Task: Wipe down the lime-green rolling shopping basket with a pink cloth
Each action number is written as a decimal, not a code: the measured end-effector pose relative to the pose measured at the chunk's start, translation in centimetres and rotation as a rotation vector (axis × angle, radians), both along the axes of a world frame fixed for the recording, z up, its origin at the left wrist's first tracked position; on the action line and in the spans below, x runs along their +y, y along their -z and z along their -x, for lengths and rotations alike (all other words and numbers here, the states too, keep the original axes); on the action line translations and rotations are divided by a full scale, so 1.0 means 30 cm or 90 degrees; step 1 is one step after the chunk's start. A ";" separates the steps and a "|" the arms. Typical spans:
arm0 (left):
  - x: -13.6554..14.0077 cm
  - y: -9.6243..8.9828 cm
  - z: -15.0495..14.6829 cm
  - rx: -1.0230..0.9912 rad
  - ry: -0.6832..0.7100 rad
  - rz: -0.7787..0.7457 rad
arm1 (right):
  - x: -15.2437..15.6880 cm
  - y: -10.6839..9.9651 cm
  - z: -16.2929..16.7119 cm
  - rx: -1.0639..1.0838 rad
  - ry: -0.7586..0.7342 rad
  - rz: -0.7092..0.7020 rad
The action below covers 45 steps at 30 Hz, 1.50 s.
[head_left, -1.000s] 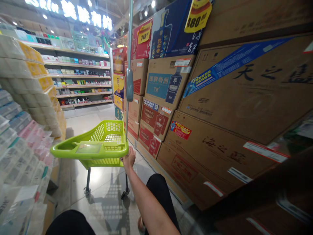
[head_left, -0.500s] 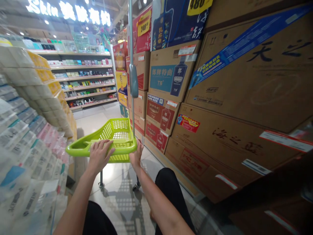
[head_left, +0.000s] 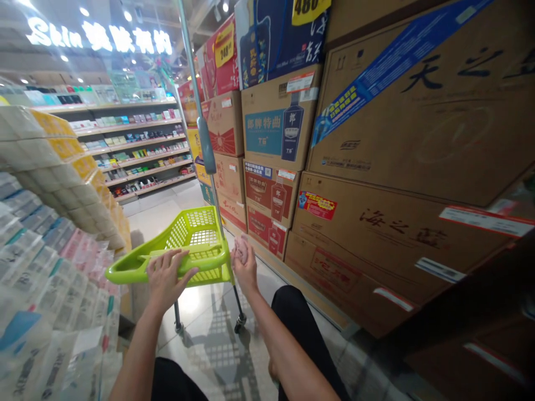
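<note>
Left hand point(head_left: 166, 278) curled over green handle point(head_left: 127, 272), right hand point(head_left: 247, 274) clutching pinkish bundle point(head_left: 241, 249)

This shiny, pale tiled floor point(head_left: 198, 312) bears a lime-green plastic wheeled cart point(head_left: 204, 260); over there, long pale shelves point(head_left: 129, 127) carry small colourful packages point(head_left: 140, 118).

1. Seven o'clock: the right hand point(head_left: 246, 268), fingers blurred; whether it holds anything is unclear.
2. Eleven o'clock: pole point(head_left: 188, 42), cut by the top edge.
3. Ten o'clock: shelf goods point(head_left: 144, 153), too small to identify.
</note>
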State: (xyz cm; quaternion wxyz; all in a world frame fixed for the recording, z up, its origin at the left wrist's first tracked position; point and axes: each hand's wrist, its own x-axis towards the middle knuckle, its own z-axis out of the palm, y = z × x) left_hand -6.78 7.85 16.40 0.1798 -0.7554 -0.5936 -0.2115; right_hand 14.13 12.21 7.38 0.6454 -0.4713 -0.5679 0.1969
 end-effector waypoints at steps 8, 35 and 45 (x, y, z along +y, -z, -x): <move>-0.020 0.010 -0.030 -0.012 -0.014 -0.004 | -0.031 -0.237 -0.127 -0.325 -0.266 -0.074; -0.130 0.015 -0.332 -0.063 -0.020 0.010 | 0.168 -0.422 -0.148 -0.246 0.243 0.154; -0.143 0.013 -0.087 -0.041 -0.119 0.011 | 0.054 -0.328 -0.352 -0.406 -0.078 0.131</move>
